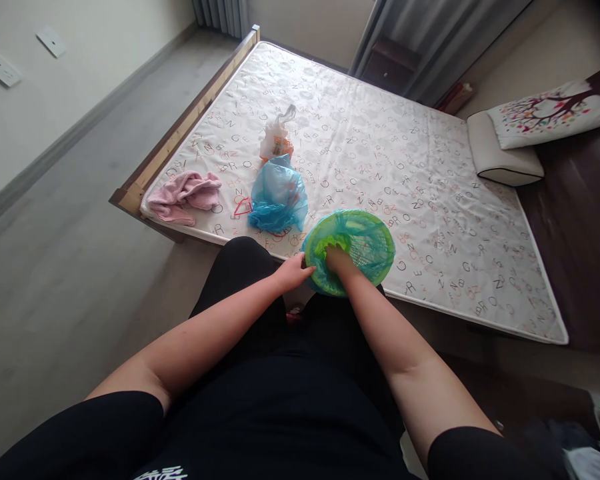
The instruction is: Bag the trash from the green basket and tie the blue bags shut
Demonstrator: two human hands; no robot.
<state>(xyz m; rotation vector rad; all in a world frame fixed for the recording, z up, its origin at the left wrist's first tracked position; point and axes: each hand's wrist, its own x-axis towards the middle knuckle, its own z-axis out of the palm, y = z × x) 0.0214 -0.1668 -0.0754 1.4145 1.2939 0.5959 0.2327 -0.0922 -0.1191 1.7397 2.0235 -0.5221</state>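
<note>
The left hand point(296, 270) grips the rim of a green basket point(387, 239) at the mattress point(430, 193) edge, near a blue bag point(279, 197). The right hand point(339, 259) reaches inside, against the plastic liner point(326, 275); whether its partly hidden fingers are closed, I cannot tell.

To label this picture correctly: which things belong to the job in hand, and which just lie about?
In the job: green mesh basket, translucent blue liner.

Lying about, seemingly: pink towel, tree-print pillow, printed plastic bag, blue plastic bag (possibly related).
</note>
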